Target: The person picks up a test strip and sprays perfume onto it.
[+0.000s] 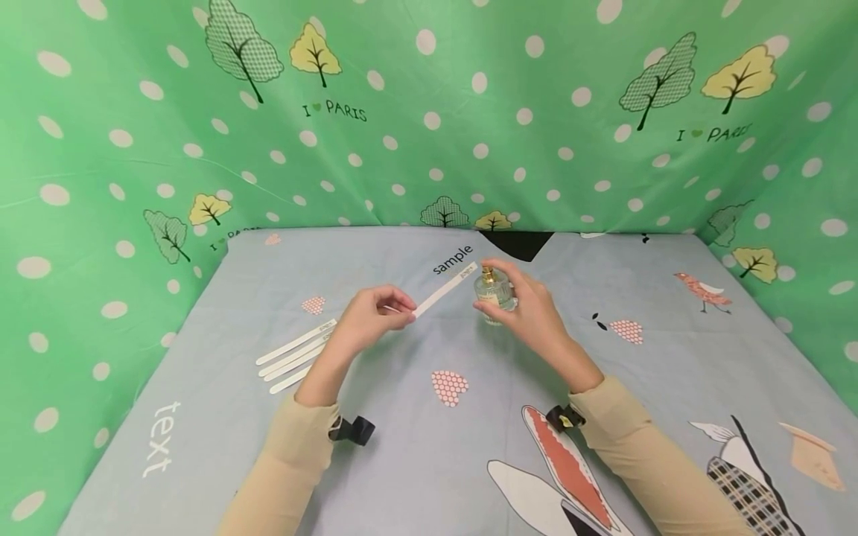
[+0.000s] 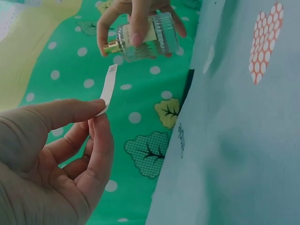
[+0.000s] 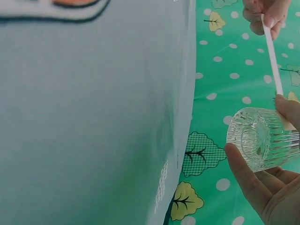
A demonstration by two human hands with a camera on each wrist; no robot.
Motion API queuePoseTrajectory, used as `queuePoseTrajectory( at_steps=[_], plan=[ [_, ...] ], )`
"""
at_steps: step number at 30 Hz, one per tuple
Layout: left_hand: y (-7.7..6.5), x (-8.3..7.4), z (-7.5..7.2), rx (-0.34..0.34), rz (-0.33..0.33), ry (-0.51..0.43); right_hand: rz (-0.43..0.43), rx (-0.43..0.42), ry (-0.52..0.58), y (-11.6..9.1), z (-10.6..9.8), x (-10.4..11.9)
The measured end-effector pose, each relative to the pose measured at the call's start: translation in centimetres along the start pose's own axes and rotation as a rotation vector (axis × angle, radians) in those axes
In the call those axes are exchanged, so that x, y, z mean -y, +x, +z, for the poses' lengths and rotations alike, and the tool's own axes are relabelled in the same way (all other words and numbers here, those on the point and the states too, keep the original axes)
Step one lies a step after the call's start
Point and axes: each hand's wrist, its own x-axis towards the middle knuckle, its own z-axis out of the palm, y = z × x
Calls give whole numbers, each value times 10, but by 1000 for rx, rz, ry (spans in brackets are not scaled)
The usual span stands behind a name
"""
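My left hand (image 1: 375,318) pinches one end of a white paper scent strip (image 1: 445,291) between thumb and fingers. The strip's far end, with small print on it, points up toward the bottle's nozzle. A clear ribbed glass perfume bottle (image 1: 494,292) with a gold spray neck is gripped by my right hand (image 1: 536,305) above the table. In the left wrist view a fingertip lies at the gold nozzle (image 2: 111,47), and the strip's tip is just below it. The right wrist view shows the ribbed base of the bottle (image 3: 253,138); its neck is out of that frame.
Several more white strips (image 1: 288,359) lie side by side on the cloth-covered table (image 1: 402,461), left of and partly behind the left forearm. A green dotted curtain (image 1: 429,149) stands along the back and sides. Both wrists wear black camera mounts (image 1: 362,430).
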Motion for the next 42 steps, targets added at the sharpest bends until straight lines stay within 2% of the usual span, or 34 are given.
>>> queuePoseTrajectory(
  at_steps=[10, 18, 27, 33, 36, 42],
  plan=[
    [-4, -1, 4, 51, 15, -61, -10, -6, -42, -3, 1, -1],
    [-8, 5, -2, 31, -6, -30, 78, 11, 69, -3, -2, -2],
    [-17, 18, -18, 10, -38, -3, 176, 34, 160, -3, -7, -5],
    [-24, 30, -31, -6, -66, 13, 192, 39, 139, -2, -8, -11],
    [-31, 37, -39, -15, -89, 19, 197, 58, 126, -2, -7, -15],
    [-45, 51, -55, -12, -93, 28, 241, 109, 110, -2, -7, -21]
  ],
)
